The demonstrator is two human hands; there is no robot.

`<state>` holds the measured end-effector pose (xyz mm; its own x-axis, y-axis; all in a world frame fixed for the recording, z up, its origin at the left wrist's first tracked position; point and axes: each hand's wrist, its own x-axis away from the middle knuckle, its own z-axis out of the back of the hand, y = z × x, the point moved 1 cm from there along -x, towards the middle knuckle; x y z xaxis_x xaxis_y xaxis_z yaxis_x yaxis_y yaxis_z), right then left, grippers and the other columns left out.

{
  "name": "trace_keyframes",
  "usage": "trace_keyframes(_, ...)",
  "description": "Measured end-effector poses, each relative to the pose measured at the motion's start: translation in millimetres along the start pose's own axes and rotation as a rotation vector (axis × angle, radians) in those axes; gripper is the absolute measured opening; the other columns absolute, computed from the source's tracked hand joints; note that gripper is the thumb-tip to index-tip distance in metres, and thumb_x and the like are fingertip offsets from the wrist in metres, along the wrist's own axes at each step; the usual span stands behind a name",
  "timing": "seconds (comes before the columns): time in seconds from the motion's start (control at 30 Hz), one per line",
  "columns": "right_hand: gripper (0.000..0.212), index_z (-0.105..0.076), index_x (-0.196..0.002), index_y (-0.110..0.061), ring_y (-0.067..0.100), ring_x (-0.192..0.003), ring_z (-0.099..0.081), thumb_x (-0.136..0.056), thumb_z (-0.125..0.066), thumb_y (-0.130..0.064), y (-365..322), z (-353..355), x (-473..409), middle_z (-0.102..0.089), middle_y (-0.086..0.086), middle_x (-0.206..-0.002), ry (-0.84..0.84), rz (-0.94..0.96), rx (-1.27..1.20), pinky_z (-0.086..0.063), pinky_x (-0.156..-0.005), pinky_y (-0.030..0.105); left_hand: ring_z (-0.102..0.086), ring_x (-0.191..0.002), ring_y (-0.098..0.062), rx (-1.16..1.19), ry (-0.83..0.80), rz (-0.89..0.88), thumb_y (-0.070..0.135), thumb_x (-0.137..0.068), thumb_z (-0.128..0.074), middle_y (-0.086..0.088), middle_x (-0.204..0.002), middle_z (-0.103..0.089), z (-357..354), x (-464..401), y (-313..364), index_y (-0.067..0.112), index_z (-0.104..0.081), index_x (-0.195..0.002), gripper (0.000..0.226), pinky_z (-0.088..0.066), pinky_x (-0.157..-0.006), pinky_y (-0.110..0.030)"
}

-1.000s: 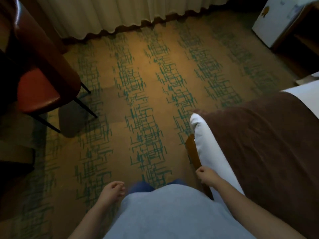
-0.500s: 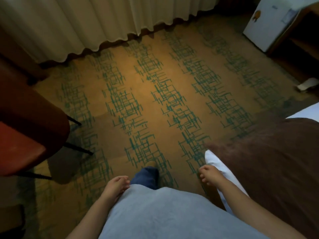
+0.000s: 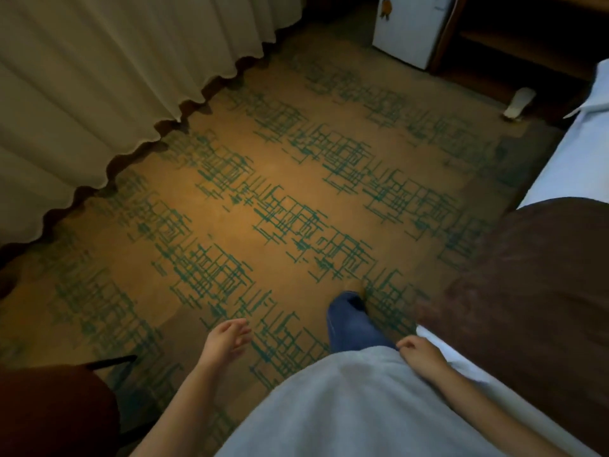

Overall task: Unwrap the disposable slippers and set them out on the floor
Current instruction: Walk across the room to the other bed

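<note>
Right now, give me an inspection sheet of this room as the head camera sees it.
Surface: patterned carpet, bare in the middle.
Job's things: a pale slipper-like object lies far off by the bed; too blurred to confirm. No wrapped slippers seen.
Clutter: nothing seen.
Grippers: left hand and right hand both empty, fingers loosely curled.
Cables: nothing seen.
Surroundings: curtain, red chair, bed, small white fridge.
</note>
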<state>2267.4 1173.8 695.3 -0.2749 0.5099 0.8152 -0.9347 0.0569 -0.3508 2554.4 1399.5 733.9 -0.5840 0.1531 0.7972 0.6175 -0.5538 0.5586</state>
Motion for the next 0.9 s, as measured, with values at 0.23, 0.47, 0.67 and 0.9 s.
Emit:
trace_keyframes(0.23, 0.027, -0.056, -0.065, -0.008, 0.019, -0.072, -0.048, -0.089, -0.043, -0.01, -66.9, 88.9, -103.2, -0.053, 0.008, -0.066, -0.019, -0.045, -0.059, -0.034, -0.065, 0.028, -0.05, -0.044, -0.01, -0.249, -0.097, 0.034, 0.011, -0.093, -0.045, -0.006, -0.066, -0.054, -78.5, -68.1, 91.3, 0.01, -0.057, -0.074, 0.023, -0.028, -0.042, -0.013)
trace_keyframes(0.47, 0.028, -0.059, -0.104, 0.003, 0.018, -0.056, -0.046, -0.096, -0.038, -0.014, -152.0, 199.9, -166.1, -0.051, 0.007, -0.071, 0.005, -0.057, -0.132, -0.032, -0.049, 0.024, -0.057, -0.063, -0.02, -0.322, -0.093, -0.052, 0.01, -0.092, -0.047, -0.01, -0.069, -0.059, -148.9, -110.0, 202.3, 0.008, -0.059, -0.073, 0.023, -0.042, -0.052, -0.022)
trace_keyframes(0.67, 0.025, -0.057, -0.107, -0.011, 0.011, -0.061, -0.049, -0.097, -0.036, -0.021, -199.4, 271.6, -205.1, -0.053, -0.001, -0.075, 0.068, -0.107, -0.344, -0.036, -0.053, 0.022, -0.059, -0.068, -0.022, -0.356, -0.155, -0.076, 0.003, -0.091, -0.048, -0.015, -0.074, -0.063, -211.0, -155.2, 283.3, 0.005, -0.062, -0.071, 0.024, -0.05, -0.057, -0.023)
trace_keyframes(0.9, 0.027, -0.059, -0.108, -0.004, 0.014, -0.062, -0.051, -0.097, -0.037, -0.016, -222.9, 313.5, -253.8, -0.052, 0.0, -0.071, 0.106, -0.218, -0.431, -0.036, -0.05, 0.021, -0.06, -0.056, -0.015, -0.519, -0.313, -0.084, 0.008, -0.092, -0.046, -0.01, -0.075, -0.059, -298.2, -232.0, 433.4, 0.003, -0.058, -0.089, 0.014, -0.046, -0.052, -0.021)
